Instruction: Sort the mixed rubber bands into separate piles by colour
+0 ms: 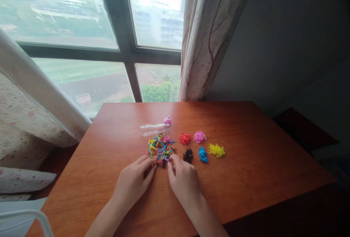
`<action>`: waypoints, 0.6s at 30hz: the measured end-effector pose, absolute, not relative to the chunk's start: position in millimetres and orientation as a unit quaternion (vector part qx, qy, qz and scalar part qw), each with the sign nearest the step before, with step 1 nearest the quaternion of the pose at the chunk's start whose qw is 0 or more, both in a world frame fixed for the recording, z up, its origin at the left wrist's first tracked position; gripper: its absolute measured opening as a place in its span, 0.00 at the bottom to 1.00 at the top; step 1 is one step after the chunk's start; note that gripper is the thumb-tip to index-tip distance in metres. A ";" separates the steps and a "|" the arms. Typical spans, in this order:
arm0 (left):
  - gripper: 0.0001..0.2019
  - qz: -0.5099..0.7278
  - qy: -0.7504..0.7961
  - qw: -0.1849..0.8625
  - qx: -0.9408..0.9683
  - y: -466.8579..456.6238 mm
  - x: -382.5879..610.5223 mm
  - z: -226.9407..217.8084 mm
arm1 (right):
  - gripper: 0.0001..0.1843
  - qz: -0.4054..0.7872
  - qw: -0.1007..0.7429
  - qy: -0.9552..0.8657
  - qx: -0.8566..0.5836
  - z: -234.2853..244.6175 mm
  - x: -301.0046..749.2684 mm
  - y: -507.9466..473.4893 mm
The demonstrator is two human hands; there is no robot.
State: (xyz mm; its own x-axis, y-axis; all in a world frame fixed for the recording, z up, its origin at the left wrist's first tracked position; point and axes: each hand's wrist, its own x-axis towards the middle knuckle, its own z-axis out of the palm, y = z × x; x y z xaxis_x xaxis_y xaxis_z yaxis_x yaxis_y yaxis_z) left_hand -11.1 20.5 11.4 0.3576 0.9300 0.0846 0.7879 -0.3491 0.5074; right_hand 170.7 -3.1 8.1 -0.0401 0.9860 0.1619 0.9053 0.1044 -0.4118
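Mixed pile (pixel 160 147): small loop bands in yellow, blue, red, pink and black, tangled together on the reddish-brown table (pixel 246 127).
Left hand (pixel 136 175): at the near left edge of the mixed pile, back upward, fingers bent; the tips of thumb and forefinger meet the outermost bands, though whether one is pinched between them cannot be told.
Right hand (pixel 185 177): at the near right edge of the mixed pile, thumb and forefinger reaching to its bands, remaining fingers curled; whether it grasps a band cannot be told.
Clear bottle (pixel 151 130): on its side just beyond the mixed pile, neck pointing right.
Pink cap (pixel 167 120): beyond the mixed pile, at the bottle's neck; attachment unclear.
Red heap (pixel 185 138): right of the mixed pile and slightly farther from the person.
Pink heap (pixel 200 137): right of the mixed pile, outward of the red heap.
Black heap (pixel 188 154): right of the mixed pile, just past the right hand's knuckles.
Blue heap (pixel 202 154): right of the mixed pile, outward of the black heap.
Yellow heap (pixel 217 150): the heap farthest right of the mixed pile.
Window (pixel 126 54): well beyond the mixed pile, greenery showing through its panes.
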 end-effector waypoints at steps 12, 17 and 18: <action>0.10 0.192 0.530 0.195 0.803 20.7 -9.8 14.3 | 0.03 0.101 0.177 -0.712 -0.672 12.9 166.3 4.5; 0.10 0.191 0.529 0.196 0.803 21.5 -10.7 11.6 | 0.04 0.102 0.203 -0.714 -0.662 10.0 166.5 4.4; 0.10 0.191 0.529 0.196 0.803 21.4 -10.8 11.2 | 0.04 0.103 0.211 -0.714 -0.659 9.4 166.2 3.9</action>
